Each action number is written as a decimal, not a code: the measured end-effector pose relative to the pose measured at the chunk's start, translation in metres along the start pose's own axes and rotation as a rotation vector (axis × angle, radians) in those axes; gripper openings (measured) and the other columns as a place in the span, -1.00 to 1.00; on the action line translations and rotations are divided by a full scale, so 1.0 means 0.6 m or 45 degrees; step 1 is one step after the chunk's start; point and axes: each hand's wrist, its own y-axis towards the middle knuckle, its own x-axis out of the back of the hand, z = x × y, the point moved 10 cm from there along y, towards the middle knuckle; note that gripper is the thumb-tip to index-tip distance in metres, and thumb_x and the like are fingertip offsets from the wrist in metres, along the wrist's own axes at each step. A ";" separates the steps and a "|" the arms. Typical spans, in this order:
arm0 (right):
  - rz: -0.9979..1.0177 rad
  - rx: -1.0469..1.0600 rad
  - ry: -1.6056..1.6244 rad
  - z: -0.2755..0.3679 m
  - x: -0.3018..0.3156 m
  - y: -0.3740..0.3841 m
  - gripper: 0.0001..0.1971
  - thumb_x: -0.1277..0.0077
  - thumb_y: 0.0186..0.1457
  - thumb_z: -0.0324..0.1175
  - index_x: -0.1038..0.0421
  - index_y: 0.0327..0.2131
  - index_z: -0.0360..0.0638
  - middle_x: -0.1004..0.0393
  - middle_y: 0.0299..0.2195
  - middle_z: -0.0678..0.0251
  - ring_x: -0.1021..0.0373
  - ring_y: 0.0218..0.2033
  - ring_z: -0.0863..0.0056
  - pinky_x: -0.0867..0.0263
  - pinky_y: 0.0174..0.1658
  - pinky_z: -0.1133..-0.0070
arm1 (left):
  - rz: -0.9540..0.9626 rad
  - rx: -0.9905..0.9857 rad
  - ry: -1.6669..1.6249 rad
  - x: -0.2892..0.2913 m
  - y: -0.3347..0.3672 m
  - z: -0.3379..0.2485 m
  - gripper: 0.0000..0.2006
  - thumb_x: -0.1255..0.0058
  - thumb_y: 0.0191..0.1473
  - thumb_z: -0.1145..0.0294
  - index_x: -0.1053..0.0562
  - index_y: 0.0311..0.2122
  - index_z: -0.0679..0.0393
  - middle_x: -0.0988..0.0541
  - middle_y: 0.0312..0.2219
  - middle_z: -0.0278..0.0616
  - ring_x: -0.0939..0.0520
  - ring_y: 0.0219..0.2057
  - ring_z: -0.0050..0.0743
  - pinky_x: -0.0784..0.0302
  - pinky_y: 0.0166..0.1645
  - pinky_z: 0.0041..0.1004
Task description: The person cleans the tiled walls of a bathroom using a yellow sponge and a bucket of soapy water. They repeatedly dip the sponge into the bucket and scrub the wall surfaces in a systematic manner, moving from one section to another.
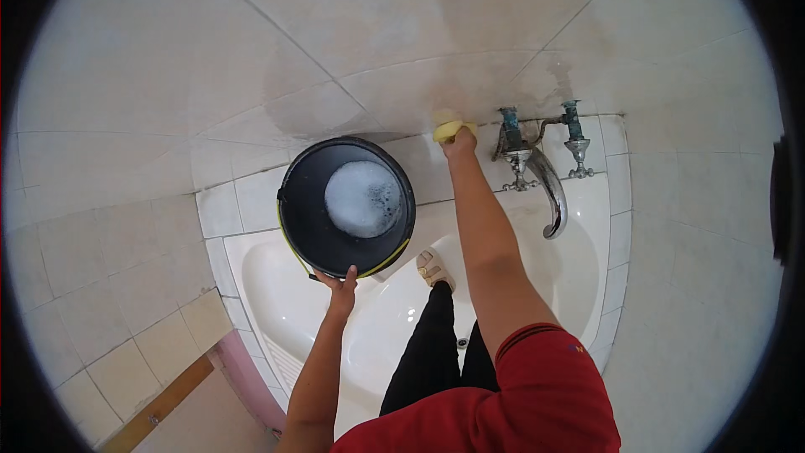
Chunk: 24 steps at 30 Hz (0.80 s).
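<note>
A black bucket (306, 193) with a yellow handle stands at the back left, tilted so that its inside shows. White soap suds (362, 199) lie in its bottom. My left hand (340, 283) grips the bucket's near rim, thumb over the edge and fingers underneath. Stretched out to the back wall, my right hand (460, 143) presses a yellow sponge (450, 129) against the tiles just above the ledge. Part of the sponge is hidden by the fingers. Wet patches darken the wall tiles (486, 13) above it.
Right of my right hand, a chrome tap (549, 193) with corroded green fittings juts from the wall. I stand inside a white bathtub (277, 285), a sandalled foot (434, 269) in view. Tiled walls close in at both sides, and a wooden strip (163, 407) runs at the lower left.
</note>
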 end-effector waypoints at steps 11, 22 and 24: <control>1.385 1.011 -1.397 -0.106 -0.307 -0.577 -0.60 0.04 -0.22 -0.63 -0.29 -0.19 -0.16 -0.24 -0.13 0.05 -0.22 -0.08 0.07 -0.18 0.00 0.31 | -0.055 0.297 -0.035 -0.012 -0.048 -0.011 -0.03 0.04 0.06 0.02 0.65 0.13 -0.29 -0.11 0.15 0.10 -0.32 0.07 0.13 -0.27 0.02 0.03; 0.942 0.384 -3.644 -0.331 -0.028 -0.364 -0.70 0.08 0.07 -0.27 -0.41 -0.09 0.03 -0.26 0.03 0.28 -0.23 0.06 0.23 -0.26 -0.06 0.22 | -0.231 -0.104 -0.042 -0.013 -0.015 0.003 -0.06 -0.03 -0.02 0.39 0.45 0.21 0.08 -0.02 0.17 0.08 -0.15 0.14 -0.12 -0.03 0.13 -0.32; 0.918 0.598 -3.739 -0.316 0.007 -0.359 -0.66 0.08 0.07 -0.23 -0.38 -0.05 0.03 -0.23 0.06 0.24 -0.17 0.10 0.17 -0.24 -0.04 0.18 | -0.226 -0.241 -0.072 -0.033 -0.037 -0.040 -0.07 -0.05 -0.05 0.48 0.39 0.21 0.23 0.06 0.19 0.11 -0.04 0.19 -0.14 0.15 0.22 -0.40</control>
